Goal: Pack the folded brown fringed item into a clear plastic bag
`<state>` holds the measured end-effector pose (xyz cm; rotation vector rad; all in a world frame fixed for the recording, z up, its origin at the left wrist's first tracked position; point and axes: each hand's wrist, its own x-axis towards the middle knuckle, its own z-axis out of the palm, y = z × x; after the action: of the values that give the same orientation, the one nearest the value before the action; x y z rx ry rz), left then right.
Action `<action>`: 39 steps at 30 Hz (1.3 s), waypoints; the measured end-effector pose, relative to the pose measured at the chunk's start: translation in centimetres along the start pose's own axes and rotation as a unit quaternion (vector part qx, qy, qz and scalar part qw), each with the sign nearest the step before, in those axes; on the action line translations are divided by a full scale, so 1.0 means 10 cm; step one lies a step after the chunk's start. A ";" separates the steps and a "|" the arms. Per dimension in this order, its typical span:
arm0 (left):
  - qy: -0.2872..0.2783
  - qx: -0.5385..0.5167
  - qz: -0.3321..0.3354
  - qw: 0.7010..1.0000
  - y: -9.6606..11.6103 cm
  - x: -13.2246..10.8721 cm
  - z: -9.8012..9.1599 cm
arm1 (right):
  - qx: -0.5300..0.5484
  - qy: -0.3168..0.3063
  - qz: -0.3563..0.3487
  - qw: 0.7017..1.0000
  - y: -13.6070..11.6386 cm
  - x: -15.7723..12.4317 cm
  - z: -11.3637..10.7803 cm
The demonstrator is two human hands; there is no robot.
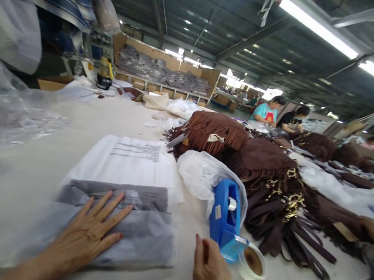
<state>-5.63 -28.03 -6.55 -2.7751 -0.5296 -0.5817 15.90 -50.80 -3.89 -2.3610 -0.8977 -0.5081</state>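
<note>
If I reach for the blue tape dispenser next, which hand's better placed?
Likely your right hand: it is close beside the blue tape dispenser, though I can't tell whether it holds anything. Your left hand is farther away, spread flat on the grey packet.

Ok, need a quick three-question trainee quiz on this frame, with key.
1. True or false: the left hand lies on the grey packet with its fingers spread.
2. Which is nearest the right hand: (a) brown fringed pile, (b) blue tape dispenser, (c) light-blue sheet at the left edge?
3. Fill in: the metal clasps by the dark brown straps are ____-coloured.

Key: 1 true; 2 b; 3 gold.
</note>
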 end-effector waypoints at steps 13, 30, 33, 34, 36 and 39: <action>-0.142 -0.049 -0.068 0.986 0.04 0.10 -0.14 | 0.276 -0.127 0.240 0.922 0.59 0.91 -0.40; -0.003 0.002 -0.012 1.000 -0.01 -0.04 0.05 | 0.516 -0.009 0.392 0.762 0.69 -0.18 -0.08; 0.012 0.007 -0.004 1.000 0.00 -0.02 0.02 | 0.502 0.018 0.385 0.774 0.61 -0.11 -0.01; 0.015 0.004 -0.004 1.000 0.00 -0.01 0.02 | 0.494 0.023 0.383 0.780 0.60 -0.10 -0.01; 0.009 -0.006 -0.010 1.000 0.00 0.00 0.02 | 0.472 0.022 0.376 0.797 0.58 -0.11 -0.02; -0.016 -0.023 -0.025 0.999 0.02 0.01 0.00 | 0.439 -0.001 0.357 0.825 0.59 -0.22 -0.08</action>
<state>-5.51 -28.20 -6.52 -2.8255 -0.6026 -0.5672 18.36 -55.99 -6.58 -1.6209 -0.1005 0.2033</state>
